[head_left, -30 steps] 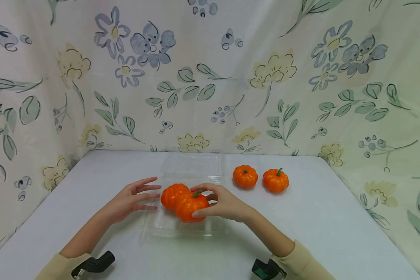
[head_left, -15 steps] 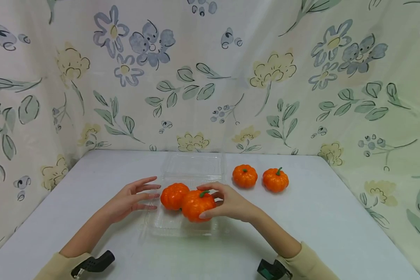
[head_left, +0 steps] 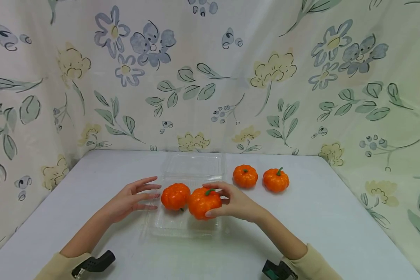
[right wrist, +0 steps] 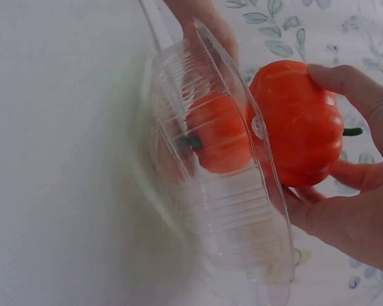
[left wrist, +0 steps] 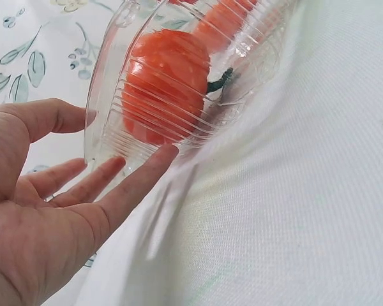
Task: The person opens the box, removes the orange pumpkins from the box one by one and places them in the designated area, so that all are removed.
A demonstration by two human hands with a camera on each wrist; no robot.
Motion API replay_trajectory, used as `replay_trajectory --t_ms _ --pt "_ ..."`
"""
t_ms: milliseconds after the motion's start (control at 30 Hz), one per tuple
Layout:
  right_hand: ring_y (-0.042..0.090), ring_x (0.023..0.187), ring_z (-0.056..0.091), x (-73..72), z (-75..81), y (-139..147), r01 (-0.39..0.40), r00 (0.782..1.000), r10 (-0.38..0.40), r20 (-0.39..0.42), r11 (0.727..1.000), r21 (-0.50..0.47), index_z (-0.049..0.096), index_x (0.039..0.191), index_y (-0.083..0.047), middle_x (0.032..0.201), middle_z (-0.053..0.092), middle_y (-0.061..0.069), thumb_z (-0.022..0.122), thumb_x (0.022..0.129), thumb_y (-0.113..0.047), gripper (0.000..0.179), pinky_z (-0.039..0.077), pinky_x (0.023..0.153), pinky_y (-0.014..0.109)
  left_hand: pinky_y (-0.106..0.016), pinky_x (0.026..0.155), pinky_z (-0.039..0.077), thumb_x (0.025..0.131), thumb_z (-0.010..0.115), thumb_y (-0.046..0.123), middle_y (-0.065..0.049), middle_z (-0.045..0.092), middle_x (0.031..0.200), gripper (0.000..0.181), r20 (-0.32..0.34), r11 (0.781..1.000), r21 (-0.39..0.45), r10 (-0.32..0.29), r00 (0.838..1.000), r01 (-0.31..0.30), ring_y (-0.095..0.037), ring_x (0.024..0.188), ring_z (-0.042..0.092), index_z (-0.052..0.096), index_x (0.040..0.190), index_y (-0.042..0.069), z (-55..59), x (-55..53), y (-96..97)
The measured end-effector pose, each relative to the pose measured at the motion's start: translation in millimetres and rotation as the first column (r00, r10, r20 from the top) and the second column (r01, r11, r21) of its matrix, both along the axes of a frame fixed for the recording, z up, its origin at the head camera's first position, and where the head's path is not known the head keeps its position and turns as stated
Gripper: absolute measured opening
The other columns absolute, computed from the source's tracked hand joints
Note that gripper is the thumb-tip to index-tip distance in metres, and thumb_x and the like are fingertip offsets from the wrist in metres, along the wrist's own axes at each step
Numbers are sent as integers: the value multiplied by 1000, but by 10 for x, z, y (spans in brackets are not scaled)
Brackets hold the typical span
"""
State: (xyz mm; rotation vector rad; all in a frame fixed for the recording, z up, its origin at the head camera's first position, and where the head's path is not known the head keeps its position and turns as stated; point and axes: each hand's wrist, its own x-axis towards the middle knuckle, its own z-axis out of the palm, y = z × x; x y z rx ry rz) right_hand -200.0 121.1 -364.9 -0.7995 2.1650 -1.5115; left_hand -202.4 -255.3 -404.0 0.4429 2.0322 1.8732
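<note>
My right hand [head_left: 234,202] grips a small orange pumpkin [head_left: 203,205] with a green stem, fingers behind it and thumb in front. In the right wrist view this pumpkin [right wrist: 293,121] is at the rim of a clear plastic clamshell box [right wrist: 230,223], apparently above it. Another orange pumpkin [head_left: 175,196] lies tipped inside the box's left part, its stem pointing down toward the front. My left hand [head_left: 129,199] is at the box's left side, fingers spread and extended. The left wrist view has its fingertips [left wrist: 168,153] at the clear wall, seemingly touching it.
The box's lid [head_left: 194,165] lies folded back behind it. Two more orange pumpkins, one [head_left: 245,176] nearer the box and one [head_left: 275,180] further right, sit on the white table [head_left: 301,217]. A floral curtain [head_left: 210,116] hangs along the table's back edge.
My right hand has shifted the held pumpkin rightward over the box, opening a small gap from the one inside. The left hand has stayed in place.
</note>
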Motion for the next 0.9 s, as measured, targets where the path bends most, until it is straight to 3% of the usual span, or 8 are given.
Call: replay_trajectory --t_ms 400,600,900 --pt "29 125 57 8 4 181 74 997 -74 -25 997 8 54 151 -6 150 58 10 85 89 -19 71 55 108 48 -48 95 62 108 56 8 -40 32 161 69 -3 1000 -11 17 1000 -17 -18 123 67 18 164 -7 11 -5 0" --pt "30 127 58 22 42 273 110 994 -110 -29 994 19 54 151 -8 150 57 10 87 89 -22 72 55 108 48 -39 94 63 106 58 6 -38 37 159 69 -2 997 -50 55 998 -55 -27 123 65 23 164 -6 31 -6 -5" --pt "32 129 59 19 40 402 142 988 -140 -59 990 19 53 153 -6 150 58 12 87 89 -20 74 54 109 51 -31 86 63 104 62 7 -35 43 154 68 8 990 -99 100 995 -99 -25 109 63 29 162 -6 63 -11 -5"
